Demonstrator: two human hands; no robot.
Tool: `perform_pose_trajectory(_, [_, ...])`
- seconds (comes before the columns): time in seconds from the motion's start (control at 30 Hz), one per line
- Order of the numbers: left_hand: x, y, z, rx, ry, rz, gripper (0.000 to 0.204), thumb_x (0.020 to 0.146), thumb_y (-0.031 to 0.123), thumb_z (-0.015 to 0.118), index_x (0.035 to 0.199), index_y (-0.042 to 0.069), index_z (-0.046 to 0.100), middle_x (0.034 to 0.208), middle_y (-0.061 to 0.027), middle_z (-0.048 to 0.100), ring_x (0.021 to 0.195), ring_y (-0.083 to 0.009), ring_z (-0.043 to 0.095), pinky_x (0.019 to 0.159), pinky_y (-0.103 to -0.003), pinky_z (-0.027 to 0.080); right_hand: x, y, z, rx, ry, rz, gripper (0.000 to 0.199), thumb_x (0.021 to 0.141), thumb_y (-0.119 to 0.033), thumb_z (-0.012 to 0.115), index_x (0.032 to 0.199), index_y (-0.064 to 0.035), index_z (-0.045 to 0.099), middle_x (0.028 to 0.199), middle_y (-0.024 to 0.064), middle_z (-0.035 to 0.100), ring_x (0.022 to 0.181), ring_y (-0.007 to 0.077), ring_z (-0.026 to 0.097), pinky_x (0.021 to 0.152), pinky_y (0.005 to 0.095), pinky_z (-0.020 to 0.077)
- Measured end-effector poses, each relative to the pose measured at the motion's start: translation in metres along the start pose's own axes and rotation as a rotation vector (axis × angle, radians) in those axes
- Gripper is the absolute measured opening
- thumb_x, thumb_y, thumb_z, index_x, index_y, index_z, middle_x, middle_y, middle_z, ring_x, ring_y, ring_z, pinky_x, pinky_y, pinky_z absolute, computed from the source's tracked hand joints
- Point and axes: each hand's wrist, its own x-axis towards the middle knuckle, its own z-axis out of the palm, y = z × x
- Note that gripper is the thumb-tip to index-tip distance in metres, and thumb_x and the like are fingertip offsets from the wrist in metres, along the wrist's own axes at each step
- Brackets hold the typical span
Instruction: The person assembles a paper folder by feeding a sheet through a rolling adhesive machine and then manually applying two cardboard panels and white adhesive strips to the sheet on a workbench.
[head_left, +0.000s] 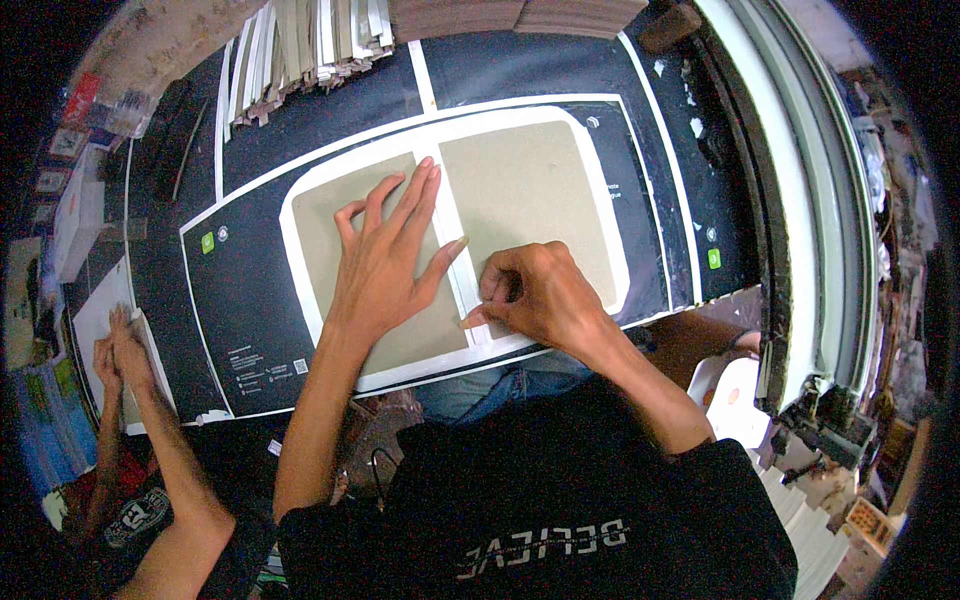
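Note:
Two grey-brown boards lie side by side on a dark printed cover sheet [240,340] with a white border. Over the left board [405,335], my left hand [385,255] rests with fingers stretched out. Its fingertips reach the top of the white gap between the boards, and its thumb points at a narrow white strip [463,285] in that gap. My right hand [535,295] is closed, fingers curled and thumb tip touching the strip's lower end. Whatever it pinches is hidden. The right board [530,190] lies beyond it.
A pile of thin board strips [310,45] stands at the far left, beside stacked brown boards [520,15]. A pale metal machine rail [780,180] runs along the right. At the left, a co-worker's hands [125,360] work on a white sheet [100,320].

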Motion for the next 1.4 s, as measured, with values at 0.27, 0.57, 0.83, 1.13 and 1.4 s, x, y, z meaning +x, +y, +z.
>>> perform_pose_trajectory(0.27, [0.002, -0.001, 0.002, 0.000, -0.013, 0.006, 0.078, 0.094, 0.045, 0.061, 0.158, 0.011, 0.032, 0.165, -0.0024, 0.031, 0.140, -0.0293, 0.036, 0.109, -0.052, 0.025, 0.003, -0.002, -0.003, -0.058, -0.051, 0.016, 0.016, 0.072, -0.004, 0.085, 0.078, 0.0004, 0.071, 0.071, 0.0118, 0.072, 0.063, 0.0192, 0.069, 0.059, 0.0326, 0.0563])
perform_pose_trajectory(0.57, [0.005, -0.001, -0.002, 0.037, -0.004, 0.030, 0.078, 0.093, 0.039, 0.064, 0.156, 0.006, 0.033, 0.163, -0.0071, 0.033, 0.139, -0.0295, 0.037, 0.106, -0.051, 0.028, 0.003, 0.001, -0.006, -0.081, -0.091, -0.009, 0.030, 0.069, -0.014, 0.090, 0.078, -0.0017, 0.065, 0.072, 0.0091, 0.069, 0.068, 0.0189, 0.069, 0.064, 0.0345, 0.0553])
perform_pose_trajectory(0.83, [0.008, 0.001, -0.009, 0.000, -0.055, 0.027, 0.080, 0.093, 0.044, 0.063, 0.156, 0.007, 0.033, 0.163, -0.0073, 0.032, 0.136, -0.0318, 0.039, 0.108, -0.052, 0.026, -0.002, -0.011, -0.001, -0.273, -0.073, -0.054, 0.045, 0.066, -0.019, 0.092, 0.089, -0.0024, 0.057, 0.087, 0.0147, 0.068, 0.080, 0.0350, 0.070, 0.071, 0.0443, 0.0554])
perform_pose_trajectory(1.13, [0.007, -0.002, -0.005, -0.014, -0.061, 0.017, 0.079, 0.093, 0.045, 0.063, 0.156, 0.007, 0.034, 0.163, -0.0072, 0.032, 0.137, -0.0320, 0.039, 0.109, -0.051, 0.025, 0.000, -0.016, -0.003, -0.283, -0.138, 0.001, 0.047, 0.067, -0.017, 0.090, 0.092, -0.0006, 0.054, 0.089, 0.0174, 0.067, 0.081, 0.0380, 0.069, 0.070, 0.0455, 0.0558])
perform_pose_trajectory(1.4, [0.009, 0.000, -0.007, 0.002, -0.070, 0.029, 0.077, 0.094, 0.037, 0.062, 0.155, 0.002, 0.032, 0.162, -0.0120, 0.033, 0.137, -0.0333, 0.038, 0.107, -0.052, 0.025, 0.001, -0.016, -0.003, -0.306, -0.141, 0.006, 0.051, 0.068, -0.019, 0.090, 0.098, -0.0015, 0.052, 0.092, 0.0168, 0.067, 0.085, 0.0391, 0.070, 0.072, 0.0471, 0.0567])
